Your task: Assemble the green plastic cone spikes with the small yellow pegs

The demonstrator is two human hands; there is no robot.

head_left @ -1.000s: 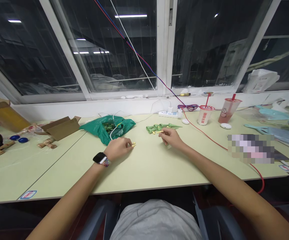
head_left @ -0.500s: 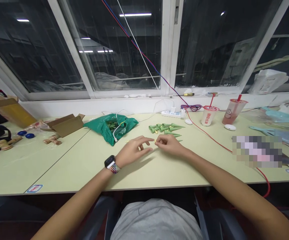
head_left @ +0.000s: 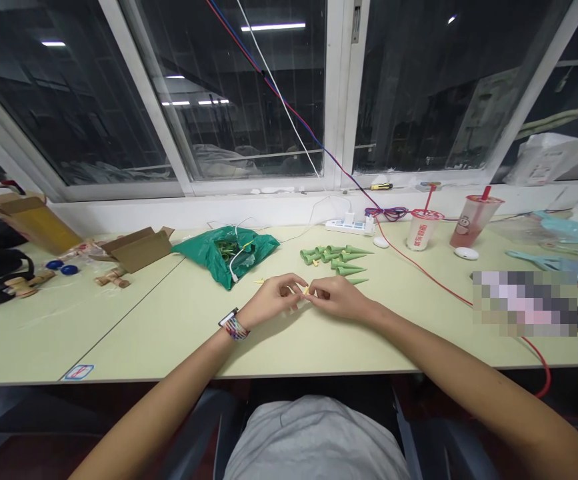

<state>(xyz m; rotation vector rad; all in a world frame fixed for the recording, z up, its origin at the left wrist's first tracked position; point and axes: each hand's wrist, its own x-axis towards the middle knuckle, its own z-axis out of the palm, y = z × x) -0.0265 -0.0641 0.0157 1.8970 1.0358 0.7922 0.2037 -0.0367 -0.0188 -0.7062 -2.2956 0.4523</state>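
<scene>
Between my fingertips is a small yellow piece [head_left: 306, 291], its exact kind too small to make out. My right hand [head_left: 337, 297] pinches it from the right. My left hand [head_left: 272, 299], with a watch on its wrist, has its fingers curled and closed at the piece's left side. Just beyond the hands lie several green cones [head_left: 333, 253], their points to the right. Another small yellow piece [head_left: 315, 263] lies beside the cones, and one more yellow piece [head_left: 259, 281] shows behind my left hand.
A green plastic bag [head_left: 201, 248] with a white cable stands behind my left hand. Further left are a cardboard box [head_left: 139, 250] and wooden toys [head_left: 113, 277]. To the right stand two drink cups [head_left: 421, 232] and a red cable [head_left: 433, 283] crosses the table [head_left: 169, 333].
My left hand has closed in on the small yellow piece, and its wrist has turned. My right hand has shifted slightly left and down, bringing the fingertips together. The view has shifted a little.
</scene>
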